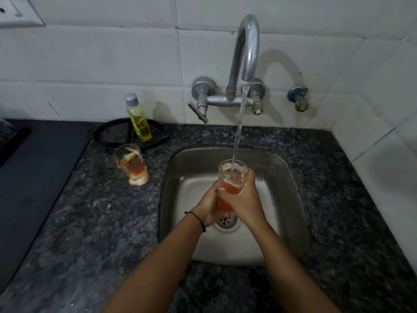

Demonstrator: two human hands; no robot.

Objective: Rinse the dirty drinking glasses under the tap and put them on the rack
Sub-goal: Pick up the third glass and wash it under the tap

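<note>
Shiny chrome tap [246, 62], brushed steel sink [282, 199], speckled polished stone table [94, 222], glossy white wall tiles [112, 64], clear glass [232, 177].

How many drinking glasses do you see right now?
2. One glass is held by both hands over the sink under the running water; the other glass stands on the counter left of the sink. No others show.
</note>
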